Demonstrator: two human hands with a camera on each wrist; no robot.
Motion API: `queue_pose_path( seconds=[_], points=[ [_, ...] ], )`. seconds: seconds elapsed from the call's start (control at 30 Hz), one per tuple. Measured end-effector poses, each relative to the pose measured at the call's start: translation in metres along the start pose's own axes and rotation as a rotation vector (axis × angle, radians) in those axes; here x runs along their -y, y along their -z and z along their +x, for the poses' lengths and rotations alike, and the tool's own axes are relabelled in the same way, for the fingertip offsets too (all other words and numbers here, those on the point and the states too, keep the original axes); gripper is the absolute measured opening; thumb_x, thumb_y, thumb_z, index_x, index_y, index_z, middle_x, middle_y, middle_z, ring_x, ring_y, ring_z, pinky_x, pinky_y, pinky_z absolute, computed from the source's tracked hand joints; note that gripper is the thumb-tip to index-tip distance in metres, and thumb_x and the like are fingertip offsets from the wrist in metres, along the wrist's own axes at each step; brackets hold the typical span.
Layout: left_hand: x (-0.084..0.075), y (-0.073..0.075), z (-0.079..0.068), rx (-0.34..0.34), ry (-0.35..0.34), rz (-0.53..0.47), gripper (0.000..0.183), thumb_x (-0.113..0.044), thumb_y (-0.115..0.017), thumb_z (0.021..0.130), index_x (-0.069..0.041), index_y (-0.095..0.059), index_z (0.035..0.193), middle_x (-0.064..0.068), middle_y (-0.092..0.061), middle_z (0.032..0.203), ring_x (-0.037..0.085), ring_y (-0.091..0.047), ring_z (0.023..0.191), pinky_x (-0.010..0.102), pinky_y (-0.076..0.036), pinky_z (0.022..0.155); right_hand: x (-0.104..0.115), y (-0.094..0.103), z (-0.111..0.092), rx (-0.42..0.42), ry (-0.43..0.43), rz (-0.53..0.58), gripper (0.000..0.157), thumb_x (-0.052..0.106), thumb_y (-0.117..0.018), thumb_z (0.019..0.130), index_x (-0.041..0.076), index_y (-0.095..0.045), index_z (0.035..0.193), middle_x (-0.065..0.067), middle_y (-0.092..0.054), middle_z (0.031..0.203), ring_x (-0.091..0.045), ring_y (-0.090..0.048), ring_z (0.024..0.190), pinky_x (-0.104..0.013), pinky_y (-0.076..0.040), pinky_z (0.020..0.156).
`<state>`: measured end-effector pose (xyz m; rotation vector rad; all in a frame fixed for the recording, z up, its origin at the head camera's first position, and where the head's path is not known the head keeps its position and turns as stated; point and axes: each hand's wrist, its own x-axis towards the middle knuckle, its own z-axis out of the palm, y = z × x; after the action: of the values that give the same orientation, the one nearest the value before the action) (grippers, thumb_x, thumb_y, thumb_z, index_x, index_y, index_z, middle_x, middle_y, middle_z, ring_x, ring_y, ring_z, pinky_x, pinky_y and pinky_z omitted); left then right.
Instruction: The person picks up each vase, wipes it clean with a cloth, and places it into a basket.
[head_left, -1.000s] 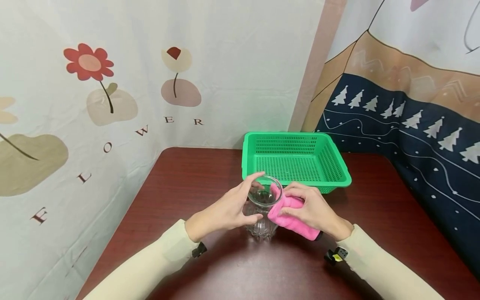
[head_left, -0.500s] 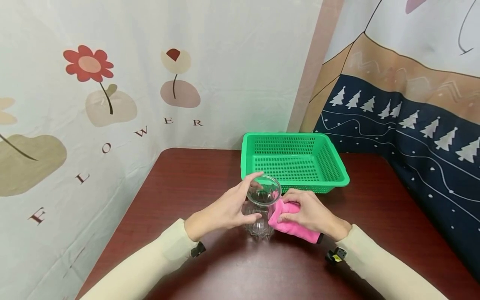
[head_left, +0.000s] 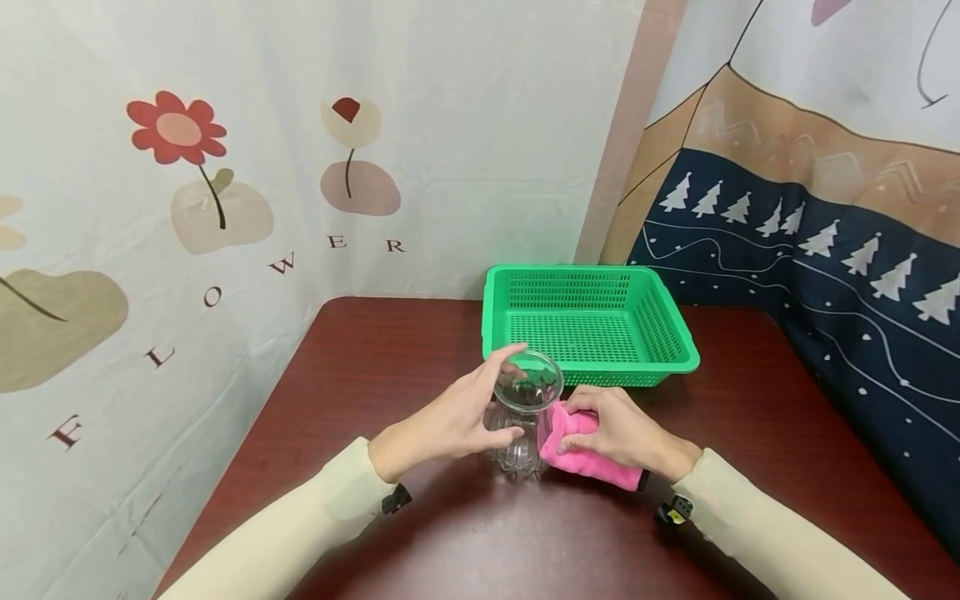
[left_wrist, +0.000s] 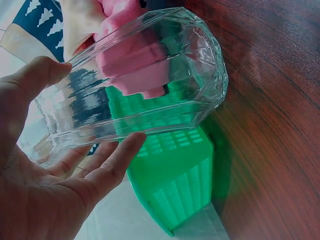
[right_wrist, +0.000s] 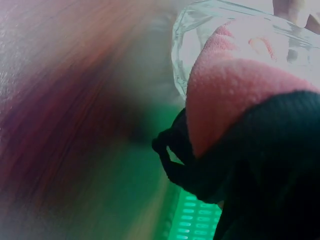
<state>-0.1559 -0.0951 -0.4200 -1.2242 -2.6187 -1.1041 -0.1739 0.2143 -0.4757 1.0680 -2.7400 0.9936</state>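
Observation:
A clear glass vase (head_left: 517,457) with a round rim and faceted sides stands upright on the table. My left hand (head_left: 456,423) holds it from the left near the neck, thumb in front and fingers behind. My right hand (head_left: 628,432) grips a folded pink cloth (head_left: 596,468) against the vase's right side, below the rim. Through the glass, the left wrist view shows the cloth (left_wrist: 132,55) on the far side. In the right wrist view the cloth (right_wrist: 230,95) bulges beside the glass, and a black edge with a loop (right_wrist: 172,155) covers part of it.
A green perforated basket (head_left: 592,367) stands just behind the vase on the dark red-brown table (head_left: 375,358). Printed curtains (head_left: 465,125) hang behind the table and along its sides.
My right hand has slid the pink cloth down the vase's right side, from beside the rim to below it. The left hand and the vase stay in place.

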Motion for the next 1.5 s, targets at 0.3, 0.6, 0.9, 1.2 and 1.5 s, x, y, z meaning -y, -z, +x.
queue_pose_path(
  seconds=[0.3, 0.6, 0.9, 1.2, 1.5],
  points=[
    [0.000, 0.000, 0.001, -0.007, -0.003, 0.008, 0.111, -0.012, -0.093, 0.093, -0.005, -0.022, 0.179, 0.020, -0.072, 0.148, 0.037, -0.075, 0.135, 0.052, -0.072, 0.100, -0.005, -0.003, 0.000, 0.061, -0.010, -0.015, 0.033, 0.034, -0.105, 0.088, 0.017, -0.089, 0.109, 0.013, -0.076, 0.101, -0.003, -0.062, 0.093, -0.023, -0.055, 0.079],
    [0.000, 0.001, 0.000, -0.002, 0.009, -0.016, 0.112, -0.010, -0.093, 0.093, -0.005, -0.022, 0.179, 0.021, -0.072, 0.150, 0.039, -0.075, 0.137, 0.054, -0.072, 0.100, -0.007, -0.007, -0.001, 0.094, -0.017, -0.037, 0.037, 0.033, -0.106, 0.087, 0.014, -0.090, 0.115, 0.012, -0.076, 0.103, -0.003, -0.061, 0.091, -0.022, -0.054, 0.078],
    [0.000, 0.002, 0.002, -0.003, 0.006, -0.002, 0.112, -0.012, -0.094, 0.093, -0.004, -0.023, 0.178, 0.019, -0.072, 0.150, 0.036, -0.075, 0.137, 0.052, -0.072, 0.100, -0.007, -0.007, 0.001, 0.100, -0.016, -0.059, 0.037, 0.033, -0.105, 0.088, 0.013, -0.088, 0.114, 0.010, -0.077, 0.105, -0.004, -0.062, 0.093, -0.023, -0.055, 0.081],
    [0.001, 0.000, 0.001, 0.008, 0.029, -0.029, 0.112, -0.011, -0.094, 0.093, -0.004, -0.023, 0.179, 0.019, -0.070, 0.153, 0.037, -0.073, 0.141, 0.055, -0.072, 0.101, -0.008, -0.010, 0.000, 0.084, -0.019, -0.076, 0.038, 0.031, -0.106, 0.086, 0.013, -0.087, 0.113, 0.009, -0.079, 0.106, -0.005, -0.062, 0.093, -0.024, -0.056, 0.082],
    [0.003, 0.000, 0.001, 0.006, 0.022, -0.031, 0.112, -0.011, -0.094, 0.092, -0.007, -0.023, 0.179, 0.020, -0.070, 0.152, 0.040, -0.073, 0.140, 0.055, -0.072, 0.100, -0.009, -0.010, -0.001, 0.072, -0.015, -0.081, 0.040, 0.033, -0.106, 0.086, 0.012, -0.087, 0.114, 0.009, -0.079, 0.105, -0.005, -0.062, 0.093, -0.024, -0.055, 0.081]
  ],
)
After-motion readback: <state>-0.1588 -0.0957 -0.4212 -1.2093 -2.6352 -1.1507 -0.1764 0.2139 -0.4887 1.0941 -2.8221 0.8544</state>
